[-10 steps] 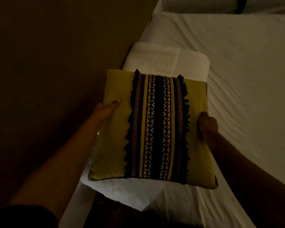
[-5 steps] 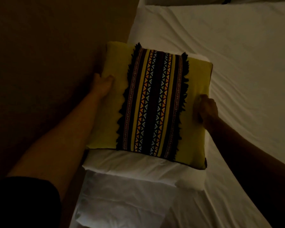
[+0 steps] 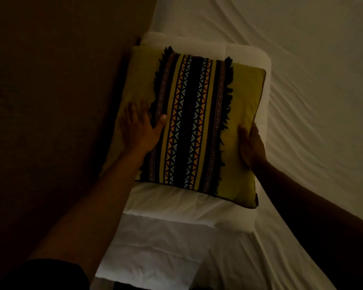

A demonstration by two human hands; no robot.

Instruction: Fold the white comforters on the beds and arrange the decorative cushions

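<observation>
A yellow-green decorative cushion [image 3: 245,101] with a dark fringed, patterned band down its middle lies flat on the folded white comforter [image 3: 176,206] at the bed's left side. My left hand [image 3: 137,124] rests flat on the cushion's left part, fingers spread, thumb on the patterned band. Along the cushion's right edge my right hand [image 3: 250,147] grips it, thumb on top and fingers underneath. The room is dim.
The white bed sheet [image 3: 312,101] stretches to the right and back, wrinkled. A dark brown wall [image 3: 50,101] runs right along the bed's left side, close to the cushion. The bed's near edge shows at the bottom.
The cushion went from held above the bed's near end to lying on the folded comforter. My left hand left the cushion's edge and now lies flat on top.
</observation>
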